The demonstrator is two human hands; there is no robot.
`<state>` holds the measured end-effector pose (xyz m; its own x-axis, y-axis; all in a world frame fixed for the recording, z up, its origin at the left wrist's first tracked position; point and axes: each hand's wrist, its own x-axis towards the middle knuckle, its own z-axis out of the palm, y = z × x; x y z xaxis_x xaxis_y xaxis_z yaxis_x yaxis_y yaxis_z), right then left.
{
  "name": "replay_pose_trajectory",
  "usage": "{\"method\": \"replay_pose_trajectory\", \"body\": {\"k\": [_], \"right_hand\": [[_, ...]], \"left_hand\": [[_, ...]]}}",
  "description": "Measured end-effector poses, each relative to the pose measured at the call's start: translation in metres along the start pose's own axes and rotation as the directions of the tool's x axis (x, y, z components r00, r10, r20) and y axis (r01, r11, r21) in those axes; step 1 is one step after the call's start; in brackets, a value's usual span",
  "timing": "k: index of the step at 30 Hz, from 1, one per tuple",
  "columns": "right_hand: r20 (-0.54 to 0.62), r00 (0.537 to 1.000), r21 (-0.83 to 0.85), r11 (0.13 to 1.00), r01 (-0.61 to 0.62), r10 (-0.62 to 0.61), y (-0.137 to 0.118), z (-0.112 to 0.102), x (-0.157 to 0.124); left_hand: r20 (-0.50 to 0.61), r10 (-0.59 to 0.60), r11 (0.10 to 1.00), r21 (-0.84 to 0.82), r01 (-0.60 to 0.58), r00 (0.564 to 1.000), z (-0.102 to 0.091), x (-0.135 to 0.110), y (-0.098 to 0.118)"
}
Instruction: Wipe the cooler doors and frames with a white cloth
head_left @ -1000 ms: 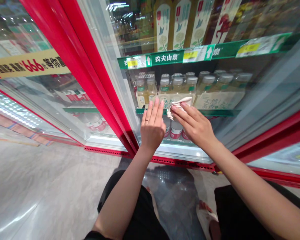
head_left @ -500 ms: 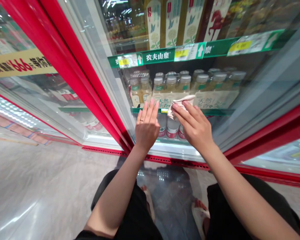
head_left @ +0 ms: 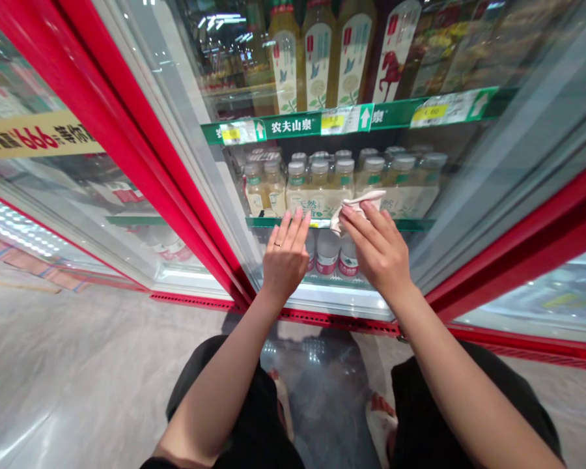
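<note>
**Right hand (head_left: 383, 254) over a cloth (head_left: 375, 197) against the glass (head_left: 312, 144)**

A red-framed cooler (head_left: 127, 143) fills most of the view. Behind the glass its shelves hold three rows: tall bottles (head_left: 318, 71) with white labels at the top, grey-capped bottles (head_left: 320, 172) in pale wrapped packs in the middle, and pink-labelled bottles (head_left: 326, 260) at the bottom. A green strip (head_left: 293, 126) with price tags edges the upper shelf.

The right hand is the nearer one to the cloth, its fingers slightly bent and holding the crumpled fabric in front of the middle packs. The cloth lies under the fingertips and spills just past them; its long axis slants from lower left to upper right, across the line of the fingers.

The left hand (head_left: 286, 254) is to the left, apart from the cloth, its fingers straight, near together and holding nothing; they seem to touch the glass, though contact is hard to confirm. One finger wears a thin ring (head_left: 278, 245).
</note>
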<state>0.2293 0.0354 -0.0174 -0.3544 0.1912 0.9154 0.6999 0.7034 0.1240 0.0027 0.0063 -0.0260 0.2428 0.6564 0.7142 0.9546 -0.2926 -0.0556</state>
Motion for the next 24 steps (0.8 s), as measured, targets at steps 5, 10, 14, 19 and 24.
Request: {"method": "replay_pose_trajectory", "body": {"k": [5,10,14,19,24], "right_hand": [[0.08,0.995,0.063,0.996,-0.065,0.06,-0.009,0.003,0.0],[0.151,0.988,0.104,0.995,-0.008,-0.008,-0.001,-0.002,-0.011],[0.108,0.991,0.058,0.994,-0.092,0.085,0.003,-0.009,-0.014],[0.203,0.979,0.108,0.993,-0.045,0.022,0.008,-0.016,-0.014],[0.206,0.979,0.115,0.992,-0.042,0.017,0.023,-0.028,-0.026]], "left_hand": [[0.014,-0.034,0.998,0.047,0.033,0.999,0.002,-0.002,0.007],[0.013,-0.05,0.995,0.089,0.049,0.999,0.009,-0.004,0.003],[0.017,-0.092,0.99,0.105,0.089,0.996,0.015,-0.005,0.006],[-0.034,-0.174,0.982,0.073,0.176,0.984,0.022,-0.005,0.023],[-0.067,-0.082,0.993,0.082,0.088,0.994,0.023,-0.004,0.04]]}}
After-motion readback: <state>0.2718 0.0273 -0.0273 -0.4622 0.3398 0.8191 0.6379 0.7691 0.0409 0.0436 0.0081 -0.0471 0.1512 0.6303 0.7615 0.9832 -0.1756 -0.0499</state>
